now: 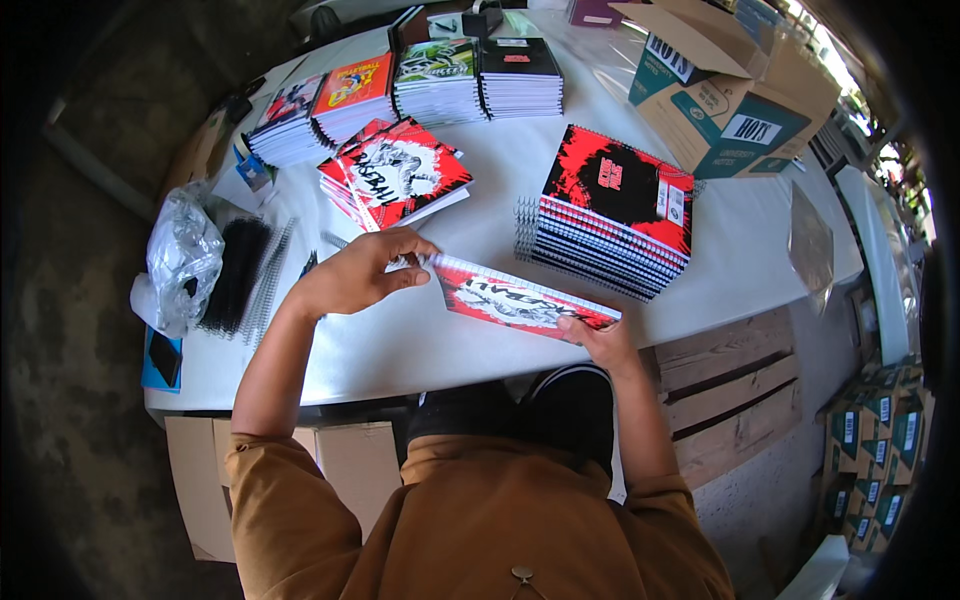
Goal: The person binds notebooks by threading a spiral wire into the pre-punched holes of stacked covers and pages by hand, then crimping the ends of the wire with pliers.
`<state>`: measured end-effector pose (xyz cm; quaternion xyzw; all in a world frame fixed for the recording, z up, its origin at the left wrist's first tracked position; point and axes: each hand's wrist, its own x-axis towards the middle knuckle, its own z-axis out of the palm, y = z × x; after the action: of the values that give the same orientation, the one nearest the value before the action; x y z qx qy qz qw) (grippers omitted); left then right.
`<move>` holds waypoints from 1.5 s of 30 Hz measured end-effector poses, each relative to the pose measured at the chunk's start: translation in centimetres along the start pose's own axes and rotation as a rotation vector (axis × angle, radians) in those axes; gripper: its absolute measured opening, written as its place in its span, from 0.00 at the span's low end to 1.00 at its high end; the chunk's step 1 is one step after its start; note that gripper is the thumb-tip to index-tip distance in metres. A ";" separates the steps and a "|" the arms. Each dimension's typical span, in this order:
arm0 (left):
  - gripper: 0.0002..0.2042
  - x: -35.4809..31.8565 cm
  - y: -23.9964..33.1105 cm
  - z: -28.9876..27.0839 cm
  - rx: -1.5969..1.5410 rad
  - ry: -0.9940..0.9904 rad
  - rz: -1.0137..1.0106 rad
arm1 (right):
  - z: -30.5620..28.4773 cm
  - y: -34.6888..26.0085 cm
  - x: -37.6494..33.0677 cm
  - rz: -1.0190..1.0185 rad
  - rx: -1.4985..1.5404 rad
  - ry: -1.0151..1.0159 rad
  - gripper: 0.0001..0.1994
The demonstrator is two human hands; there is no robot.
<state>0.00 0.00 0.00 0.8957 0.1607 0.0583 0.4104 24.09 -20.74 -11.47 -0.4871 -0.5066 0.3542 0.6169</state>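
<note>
You're holding one red-and-white notebook [520, 300] tilted over the near edge of the white table [420, 340], left hand [355, 275] pinching its spine end and right hand [600, 340] clasping its near corner, so this one is looking mid-binding. Just beyond, a spiral-bound stack [610, 225] is sitting finished toward the right, while unbound red covers [395, 175] are waiting at centre. Black spiral coils [245, 275] are lying along the left edge, and four more stacks [410, 90] are lining the far edge.
</note>
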 end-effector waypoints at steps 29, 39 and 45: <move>0.11 0.8 0.3 -1.1 -0.344 -0.182 -0.323 | -0.5 -0.6 0.4 0.206 0.028 -0.040 0.12; 0.16 0.4 1.5 -0.4 0.376 -0.116 -0.083 | 0.5 1.7 -0.7 0.126 0.074 0.180 0.11; 0.07 1.3 2.0 1.6 0.711 0.420 0.244 | 0.8 0.2 -0.1 -0.096 -0.193 0.017 0.14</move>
<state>2.08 -1.91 0.46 0.9625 0.1437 0.2286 0.0247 23.27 -20.54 -11.67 -0.5226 -0.5557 0.2695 0.5877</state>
